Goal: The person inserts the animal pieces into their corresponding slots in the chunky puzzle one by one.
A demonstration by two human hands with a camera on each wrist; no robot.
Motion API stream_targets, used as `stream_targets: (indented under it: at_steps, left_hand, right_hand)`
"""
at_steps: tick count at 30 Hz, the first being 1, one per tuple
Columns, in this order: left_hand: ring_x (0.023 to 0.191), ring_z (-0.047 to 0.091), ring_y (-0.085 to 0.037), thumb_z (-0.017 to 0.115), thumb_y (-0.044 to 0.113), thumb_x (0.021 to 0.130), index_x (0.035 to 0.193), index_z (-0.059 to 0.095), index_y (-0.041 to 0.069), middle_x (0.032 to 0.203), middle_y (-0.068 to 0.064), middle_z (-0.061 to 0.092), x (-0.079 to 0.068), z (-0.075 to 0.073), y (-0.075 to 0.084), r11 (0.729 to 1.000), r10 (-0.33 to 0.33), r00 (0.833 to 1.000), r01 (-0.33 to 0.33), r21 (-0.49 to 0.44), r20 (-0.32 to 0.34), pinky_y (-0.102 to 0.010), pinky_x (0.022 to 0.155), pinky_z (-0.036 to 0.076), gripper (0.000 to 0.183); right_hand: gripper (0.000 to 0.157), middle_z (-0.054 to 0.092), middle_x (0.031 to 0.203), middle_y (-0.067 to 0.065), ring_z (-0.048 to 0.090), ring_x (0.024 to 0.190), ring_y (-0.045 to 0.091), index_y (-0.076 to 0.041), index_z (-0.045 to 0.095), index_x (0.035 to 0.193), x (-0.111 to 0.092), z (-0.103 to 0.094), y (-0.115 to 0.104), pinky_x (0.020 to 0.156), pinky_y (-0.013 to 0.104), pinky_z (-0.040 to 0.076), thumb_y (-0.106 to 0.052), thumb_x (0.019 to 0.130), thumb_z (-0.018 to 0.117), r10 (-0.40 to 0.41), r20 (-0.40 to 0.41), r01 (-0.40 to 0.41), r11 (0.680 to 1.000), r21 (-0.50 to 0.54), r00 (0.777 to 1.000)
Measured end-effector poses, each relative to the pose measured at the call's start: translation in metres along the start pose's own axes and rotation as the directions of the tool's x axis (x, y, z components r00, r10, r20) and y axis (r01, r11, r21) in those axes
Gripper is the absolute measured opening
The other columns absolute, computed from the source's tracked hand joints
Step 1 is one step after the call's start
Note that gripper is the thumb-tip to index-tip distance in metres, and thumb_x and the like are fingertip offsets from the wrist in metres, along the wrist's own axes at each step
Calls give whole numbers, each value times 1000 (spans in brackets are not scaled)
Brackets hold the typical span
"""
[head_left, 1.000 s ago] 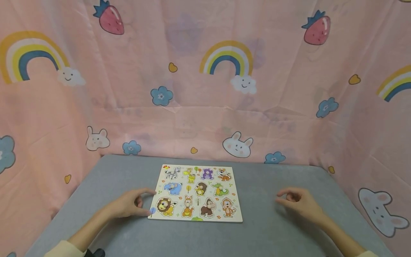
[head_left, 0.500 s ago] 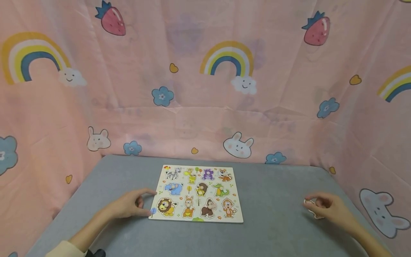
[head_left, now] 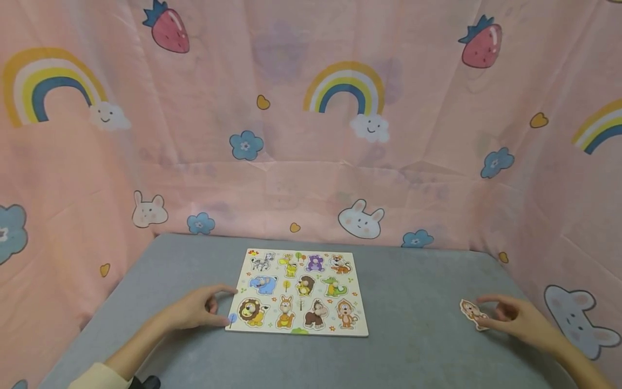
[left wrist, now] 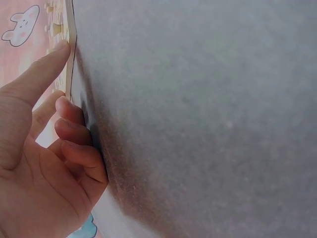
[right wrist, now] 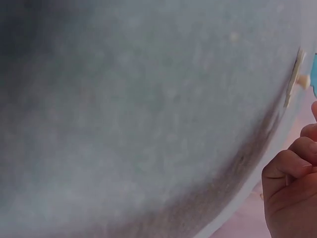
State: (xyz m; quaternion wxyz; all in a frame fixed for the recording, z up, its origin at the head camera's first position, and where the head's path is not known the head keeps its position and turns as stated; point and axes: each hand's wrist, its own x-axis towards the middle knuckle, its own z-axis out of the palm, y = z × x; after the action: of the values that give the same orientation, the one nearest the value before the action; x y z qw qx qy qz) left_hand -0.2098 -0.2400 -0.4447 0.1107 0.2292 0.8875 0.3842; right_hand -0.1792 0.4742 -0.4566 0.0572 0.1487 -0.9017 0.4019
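A pale wooden animal puzzle board (head_left: 270, 327) lies on the grey table, with several knobbed animal pieces in it. My left hand (head_left: 194, 308) rests at the board's left side, thumb and index finger touching its edge while the other fingers curl loosely, as the left wrist view also shows. Over at the right, a monkey puzzle piece (head_left: 470, 311) lies picture up on the table. Its wooden knob (right wrist: 303, 81) stands out in the right wrist view, free of any fingers. My right hand (head_left: 525, 319) is just to the right of that piece, thumb and index finger spread apart.
Grey cloth covers the table (head_left: 413, 346), bounded at the back and both sides by a pink printed curtain (head_left: 291, 178). A dark object (head_left: 146, 382) shows beside my left sleeve at the front edge.
My right hand has moved right, away from the board, set the monkey puzzle piece down on the table and let go of it. The left hand and the board have stayed in place.
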Motion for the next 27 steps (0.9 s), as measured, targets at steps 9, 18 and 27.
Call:
stream_targets:
  at_steps: [9, 18, 27]
  left_hand:
    - [58, 44, -11, 87, 22, 82, 139, 57, 4, 69, 2, 51, 0, 1, 1, 1000, -14, 1000, 14, -7, -2, -25, 52, 36, 68]
    - [58, 44, -11, 87, 22, 82, 139, 57, 4, 69, 2, 51, -1, 1, 1, 1000, -9, 1000, 9, 6, -9, -25, 53, 35, 66]
    - [58, 44, -10, 86, 22, 83, 139, 57, 3, 69, 2, 51, 0, 2, 0, 1000, -5, 1000, 5, -3, -7, -24, 53, 35, 66]
  right_hand:
    - [41, 44, 67, -3, 39, 54, 12, 8, 63, 121, 6, -3, 8, 46, 29, 33, -4, 86, 81, 3, 28, -3, 1000, -15, 1000]
    - [26, 49, 70, -6, 45, 59, 10, -2, 72, 112, 11, 1, 7, 50, 29, 36, -12, 89, 80, 5, 61, 0, 996, -88, 998]
    - [9, 49, 64, -6, 40, 53, 8, -5, 77, 100, 13, 2, 13, 46, 29, 35, -2, 92, 74, -109, 61, 114, 990, -85, 992]
